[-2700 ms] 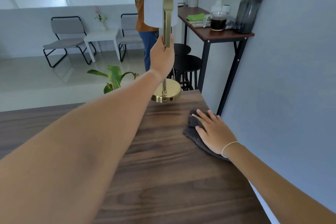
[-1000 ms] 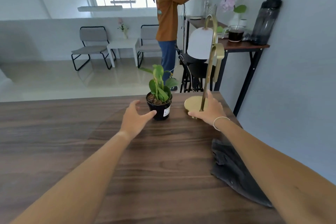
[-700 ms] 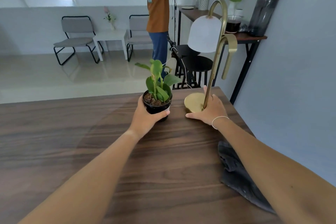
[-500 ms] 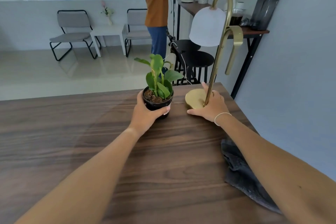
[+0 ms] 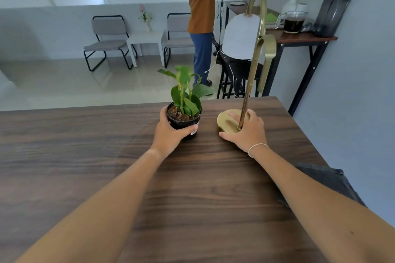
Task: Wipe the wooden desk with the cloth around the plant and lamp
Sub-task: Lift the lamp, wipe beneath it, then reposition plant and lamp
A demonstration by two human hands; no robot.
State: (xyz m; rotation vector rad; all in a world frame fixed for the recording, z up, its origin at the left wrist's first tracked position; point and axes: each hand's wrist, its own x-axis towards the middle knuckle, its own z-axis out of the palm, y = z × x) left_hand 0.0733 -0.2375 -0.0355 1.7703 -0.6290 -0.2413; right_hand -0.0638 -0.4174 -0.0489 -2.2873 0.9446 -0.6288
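A small green plant in a black pot [image 5: 184,120] stands near the far edge of the dark wooden desk [image 5: 85,156]. My left hand [image 5: 168,134] is wrapped around the pot from the left. To its right stands a brass lamp [image 5: 252,66] with a white shade and a round base [image 5: 224,123]. My right hand [image 5: 245,132] rests on that base, fingers on either side of the stem. The dark grey cloth [image 5: 329,183] lies loose on the desk by the right edge, partly hidden under my right forearm.
A grey wall runs along the desk's right side. Beyond the desk a person in an orange shirt [image 5: 202,17] stands by a tall side table [image 5: 299,38] with a coffee jug, a flower vase and a dark bottle. Black stools, two chairs and a white table stand on the floor.
My right hand left the cloth and moved to the lamp base. My left hand let go of the lamp stem, reached for the plant pot and closed around it.
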